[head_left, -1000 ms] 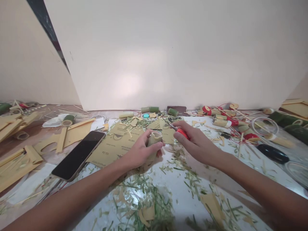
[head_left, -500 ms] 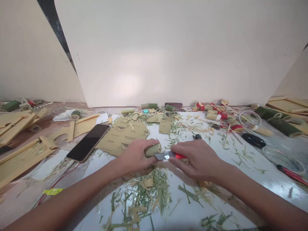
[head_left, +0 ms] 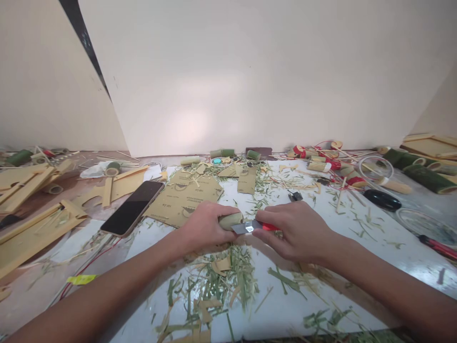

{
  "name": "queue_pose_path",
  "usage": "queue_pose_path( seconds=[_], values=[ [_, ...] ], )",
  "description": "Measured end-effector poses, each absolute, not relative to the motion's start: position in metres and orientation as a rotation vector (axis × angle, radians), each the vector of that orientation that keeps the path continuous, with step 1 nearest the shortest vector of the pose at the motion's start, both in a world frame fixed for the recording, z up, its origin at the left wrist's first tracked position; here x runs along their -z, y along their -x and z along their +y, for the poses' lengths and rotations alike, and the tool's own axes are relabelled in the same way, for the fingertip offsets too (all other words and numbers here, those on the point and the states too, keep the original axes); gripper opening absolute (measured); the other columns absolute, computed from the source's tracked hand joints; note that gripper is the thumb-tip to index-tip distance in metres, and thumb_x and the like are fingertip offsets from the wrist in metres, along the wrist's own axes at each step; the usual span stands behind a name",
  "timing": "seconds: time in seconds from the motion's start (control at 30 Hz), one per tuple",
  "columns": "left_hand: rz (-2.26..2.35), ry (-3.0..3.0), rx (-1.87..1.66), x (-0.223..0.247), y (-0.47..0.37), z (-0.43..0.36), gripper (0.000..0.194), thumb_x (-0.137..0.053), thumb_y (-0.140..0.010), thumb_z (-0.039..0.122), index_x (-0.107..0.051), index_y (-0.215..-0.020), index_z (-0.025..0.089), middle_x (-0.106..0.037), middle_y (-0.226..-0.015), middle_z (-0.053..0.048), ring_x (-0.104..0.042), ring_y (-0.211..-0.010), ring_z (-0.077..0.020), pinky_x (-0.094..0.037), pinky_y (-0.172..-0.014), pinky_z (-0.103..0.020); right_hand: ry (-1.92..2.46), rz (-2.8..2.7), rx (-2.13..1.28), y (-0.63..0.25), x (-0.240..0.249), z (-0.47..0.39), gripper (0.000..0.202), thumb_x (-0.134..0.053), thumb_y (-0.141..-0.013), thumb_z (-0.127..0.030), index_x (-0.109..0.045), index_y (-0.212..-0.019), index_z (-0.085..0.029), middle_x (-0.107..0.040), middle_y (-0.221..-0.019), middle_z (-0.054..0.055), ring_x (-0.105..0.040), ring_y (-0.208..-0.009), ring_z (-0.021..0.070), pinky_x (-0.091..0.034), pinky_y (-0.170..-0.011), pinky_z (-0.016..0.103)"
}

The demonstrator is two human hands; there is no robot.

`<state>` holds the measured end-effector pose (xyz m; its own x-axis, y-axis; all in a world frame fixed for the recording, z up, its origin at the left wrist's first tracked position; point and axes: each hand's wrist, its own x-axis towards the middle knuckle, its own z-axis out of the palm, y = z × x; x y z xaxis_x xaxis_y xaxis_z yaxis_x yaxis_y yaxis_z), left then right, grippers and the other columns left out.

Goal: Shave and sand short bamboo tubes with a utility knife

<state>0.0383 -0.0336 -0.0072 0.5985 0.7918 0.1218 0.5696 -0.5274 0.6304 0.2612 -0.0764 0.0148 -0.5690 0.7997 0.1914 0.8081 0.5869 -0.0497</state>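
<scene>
My left hand (head_left: 207, 225) is wrapped round a short, pale green bamboo piece (head_left: 229, 220). From the right, my right hand (head_left: 291, 231) grips a red-handled knife (head_left: 267, 226), its grey blade lying against the bamboo's near right side. Both hands are over a white sheet (head_left: 262, 305). Green and tan shavings (head_left: 228, 276) are heaped on the sheet just below the hands. Brown sandpaper (head_left: 182, 197) with printing lies behind my left hand, and a smaller strip of it (head_left: 246, 181) sits farther back.
A phone (head_left: 133, 209) lies left of the sandpaper. Flat wooden pieces (head_left: 35, 233) spread over the far left. At right are a black oval object (head_left: 382, 200), a clear ring (head_left: 376, 170), red-wrapped pieces (head_left: 333, 164) and green bamboo tubes (head_left: 428, 178). A white panel (head_left: 250, 85) stands behind.
The view has shifted slightly. The bamboo's cut end faced the camera more before; now more of its side shows. Both hands keep their holds, and the blade stays against it.
</scene>
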Motion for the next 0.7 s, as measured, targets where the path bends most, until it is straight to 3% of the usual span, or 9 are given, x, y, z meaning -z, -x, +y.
queue_pose_path(
  seconds=[0.5, 0.6, 0.7],
  values=[
    [1.101, -2.282, -0.596, 0.008, -0.04, -0.035, 0.023, -0.076, -0.067, 0.035, -0.075, -0.088, 0.025, -0.067, -0.07, 0.004, -0.057, -0.066, -0.0126, -0.038, -0.06, -0.023, 1.405, -2.591, 0.166, -0.255, -0.013, -0.079, 0.04, -0.04, -0.092, -0.052, -0.057, -0.073, -0.022, -0.063, -0.064, 0.0, -0.052, -0.056, 0.0153, -0.013, -0.053, 0.027],
    [1.084, -2.263, -0.587, 0.007, -0.037, -0.038, 0.018, -0.072, -0.07, 0.034, -0.074, -0.083, 0.022, -0.065, -0.066, 0.004, -0.055, -0.063, -0.012, -0.039, -0.059, -0.023, 1.498, -2.428, 0.245, -0.269, -0.021, -0.071, 0.037, -0.041, -0.091, -0.051, -0.062, -0.077, -0.024, -0.064, -0.064, 0.001, -0.052, -0.054, 0.0159, -0.015, -0.051, 0.027],
    [1.104, -2.205, -0.586, 0.007, -0.035, -0.041, 0.017, -0.07, -0.07, 0.035, -0.073, -0.078, 0.02, -0.062, -0.064, 0.003, -0.054, -0.063, -0.0117, -0.039, -0.059, -0.023, 1.66, -2.051, 0.354, -0.292, -0.035, -0.062, 0.04, -0.041, -0.09, -0.055, -0.061, -0.077, -0.023, -0.054, -0.052, -0.001, -0.047, -0.048, 0.0156, -0.022, -0.051, 0.027]
  ],
)
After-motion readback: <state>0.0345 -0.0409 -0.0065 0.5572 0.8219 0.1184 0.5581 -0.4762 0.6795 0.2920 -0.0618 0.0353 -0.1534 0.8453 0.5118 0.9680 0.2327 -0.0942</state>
